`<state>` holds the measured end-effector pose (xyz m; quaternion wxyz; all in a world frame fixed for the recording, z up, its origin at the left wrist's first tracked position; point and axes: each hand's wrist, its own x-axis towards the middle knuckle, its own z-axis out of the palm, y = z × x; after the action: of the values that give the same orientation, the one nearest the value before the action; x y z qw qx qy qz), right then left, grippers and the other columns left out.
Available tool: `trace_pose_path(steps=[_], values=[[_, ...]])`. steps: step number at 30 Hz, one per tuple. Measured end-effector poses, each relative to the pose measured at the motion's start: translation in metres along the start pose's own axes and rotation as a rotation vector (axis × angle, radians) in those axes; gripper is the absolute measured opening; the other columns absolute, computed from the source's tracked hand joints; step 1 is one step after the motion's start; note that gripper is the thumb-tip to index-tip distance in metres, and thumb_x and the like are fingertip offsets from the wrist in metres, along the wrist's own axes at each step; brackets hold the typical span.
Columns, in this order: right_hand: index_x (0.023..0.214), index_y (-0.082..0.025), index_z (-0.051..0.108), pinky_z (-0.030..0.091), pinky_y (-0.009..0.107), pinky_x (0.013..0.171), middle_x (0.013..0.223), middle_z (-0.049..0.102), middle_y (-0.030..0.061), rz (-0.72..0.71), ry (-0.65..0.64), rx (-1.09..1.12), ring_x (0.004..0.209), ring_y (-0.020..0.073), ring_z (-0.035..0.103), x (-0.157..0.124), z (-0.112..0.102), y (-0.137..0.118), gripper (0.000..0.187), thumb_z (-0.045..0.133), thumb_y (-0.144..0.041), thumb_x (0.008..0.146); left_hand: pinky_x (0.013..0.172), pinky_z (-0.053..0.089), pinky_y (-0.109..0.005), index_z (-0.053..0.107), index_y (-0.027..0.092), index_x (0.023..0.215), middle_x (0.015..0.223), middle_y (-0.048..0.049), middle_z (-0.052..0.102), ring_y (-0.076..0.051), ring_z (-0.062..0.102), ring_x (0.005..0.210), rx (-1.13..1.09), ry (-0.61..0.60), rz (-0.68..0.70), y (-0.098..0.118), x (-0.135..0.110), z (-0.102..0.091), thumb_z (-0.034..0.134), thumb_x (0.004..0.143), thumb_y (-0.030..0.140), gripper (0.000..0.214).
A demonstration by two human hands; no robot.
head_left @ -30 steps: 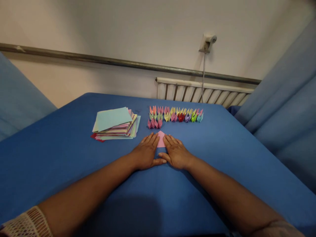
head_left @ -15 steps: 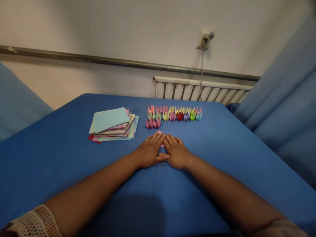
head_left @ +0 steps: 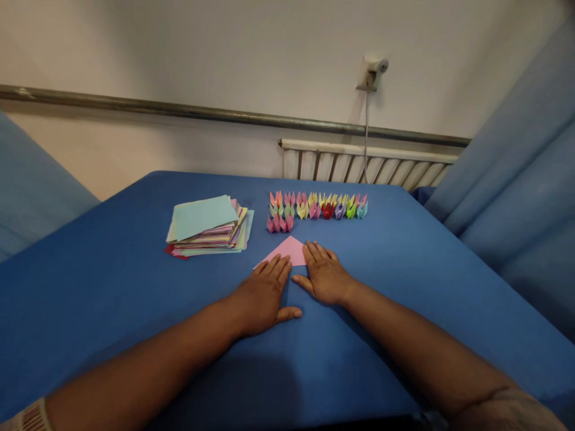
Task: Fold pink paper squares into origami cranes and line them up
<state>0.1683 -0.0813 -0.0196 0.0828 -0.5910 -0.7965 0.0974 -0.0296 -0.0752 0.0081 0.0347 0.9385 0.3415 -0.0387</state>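
A sheet of pink paper point(head_left: 291, 246), folded into a triangle with its point away from me, lies flat on the blue table. My left hand point(head_left: 264, 291) is spread with its fingertips over the lower left part of the triangle and the thumb out to the right. On the other side, my right hand point(head_left: 324, 272) lies flat, its fingers covering the right end of the paper. Both hands have open fingers and grip nothing. The right corner of the triangle is hidden beneath my right hand.
Rows of small folded paper cranes point(head_left: 327, 209) in several colours stand just beyond the pink paper. A loose stack of coloured paper point(head_left: 206, 221) sits at the left. Behind the blue table point(head_left: 359, 371) are a radiator point(head_left: 350, 161), a pipe and a plugged-in cord.
My left hand has slid left and towards me, away from my right hand, which has shifted slightly right. More of the pink triangle now shows between them.
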Motion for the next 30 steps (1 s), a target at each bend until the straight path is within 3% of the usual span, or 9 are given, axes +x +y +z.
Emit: trace_pose_path(steps=[6, 9, 11, 14, 16, 18, 20, 27, 30], values=[[0.147, -0.002, 0.023, 0.017, 0.050, 0.112, 0.153, 0.020, 0.0225, 0.084, -0.032, -0.028, 0.143, 0.0347, 0.015, -0.004, -0.004, 0.000, 0.086, 0.032, -0.065, 0.088, 0.085, 0.045, -0.046, 0.061, 0.000, 0.118, 0.124, -0.0317, 0.055, -0.042, 0.056, 0.110, 0.187, -0.062, -0.270, 0.011, -0.011, -0.026, 0.052, 0.074, 0.072, 0.085], [0.146, 0.000, 0.022, 0.017, 0.050, 0.112, 0.153, 0.018, 0.0237, 0.126, -0.045, -0.030, 0.143, 0.0352, 0.014, -0.004, -0.005, 0.000, 0.089, 0.032, -0.067, 0.088, 0.072, 0.048, -0.046, 0.070, 0.002, 0.093, 0.097, -0.0285, 0.066, -0.039, 0.064, 0.086, 0.236, -0.113, -0.314, 0.009, -0.014, -0.038, 0.046, 0.077, 0.073, 0.078], [0.146, 0.001, 0.022, 0.018, 0.052, 0.111, 0.153, 0.018, 0.0246, 0.153, -0.041, -0.029, 0.143, 0.0359, 0.013, -0.005, -0.004, -0.001, 0.092, 0.031, -0.068, 0.087, 0.072, 0.047, -0.047, 0.072, 0.004, 0.084, 0.088, -0.0250, 0.067, -0.038, 0.064, 0.082, 0.235, -0.076, -0.315, 0.006, -0.013, -0.042, 0.041, 0.081, 0.071, 0.073], [0.147, -0.001, 0.021, 0.017, 0.053, 0.111, 0.154, 0.015, 0.0227, 0.132, 0.011, -0.044, 0.143, 0.0362, 0.010, -0.007, -0.003, -0.004, 0.088, 0.034, -0.065, 0.088, 0.089, 0.043, -0.049, 0.068, 0.006, 0.104, 0.110, -0.0238, 0.064, -0.038, 0.058, 0.107, 0.202, 0.139, -0.263, 0.001, -0.006, -0.034, 0.041, 0.087, 0.062, 0.065], [0.148, -0.006, 0.021, 0.016, 0.053, 0.111, 0.156, 0.013, 0.0184, 0.027, 0.038, -0.054, 0.144, 0.0347, 0.008, -0.010, -0.004, -0.008, 0.082, 0.037, -0.060, 0.089, 0.103, 0.034, -0.047, 0.049, 0.007, 0.132, 0.138, -0.0222, 0.048, -0.035, 0.041, 0.130, 0.119, 0.245, -0.146, 0.000, 0.000, -0.022, 0.040, 0.088, 0.061, 0.070], [0.148, -0.009, 0.024, 0.018, 0.050, 0.111, 0.156, 0.015, 0.0150, -0.097, 0.022, -0.052, 0.144, 0.0324, 0.009, -0.012, -0.006, -0.011, 0.076, 0.039, -0.056, 0.090, 0.110, 0.027, -0.044, 0.034, 0.009, 0.142, 0.149, -0.0192, 0.035, -0.031, 0.030, 0.138, 0.010, 0.174, -0.008, 0.001, 0.004, -0.007, 0.038, 0.086, 0.065, 0.079], [0.146, -0.009, 0.029, 0.020, 0.048, 0.111, 0.154, 0.023, 0.0155, -0.149, -0.009, -0.057, 0.143, 0.0313, 0.014, -0.014, -0.009, -0.012, 0.072, 0.040, -0.053, 0.091, 0.112, 0.022, -0.047, 0.029, 0.006, 0.144, 0.150, -0.0222, 0.029, -0.033, 0.025, 0.140, -0.041, 0.069, 0.023, 0.003, 0.006, 0.004, 0.036, 0.084, 0.069, 0.087], [0.128, -0.002, 0.053, 0.031, 0.054, 0.099, 0.138, 0.044, 0.0279, 0.182, 0.043, -0.196, 0.130, 0.0394, 0.035, -0.008, -0.016, 0.011, 0.059, 0.038, -0.047, 0.093, 0.111, 0.018, -0.057, 0.030, 0.012, 0.145, 0.153, -0.0215, 0.024, -0.037, 0.014, 0.142, -0.127, 0.060, -0.051, -0.002, 0.009, 0.010, 0.038, 0.084, 0.068, 0.084], [0.123, -0.007, 0.057, 0.037, 0.048, 0.094, 0.130, 0.053, 0.0233, 0.259, 0.136, -0.119, 0.117, 0.0338, 0.048, 0.002, -0.017, 0.027, 0.046, 0.037, -0.037, 0.095, 0.112, 0.021, -0.054, 0.029, 0.013, 0.145, 0.152, -0.0190, 0.027, -0.034, 0.020, 0.142, -0.201, 0.137, -0.082, -0.012, 0.016, 0.012, 0.040, 0.088, 0.061, 0.075]])
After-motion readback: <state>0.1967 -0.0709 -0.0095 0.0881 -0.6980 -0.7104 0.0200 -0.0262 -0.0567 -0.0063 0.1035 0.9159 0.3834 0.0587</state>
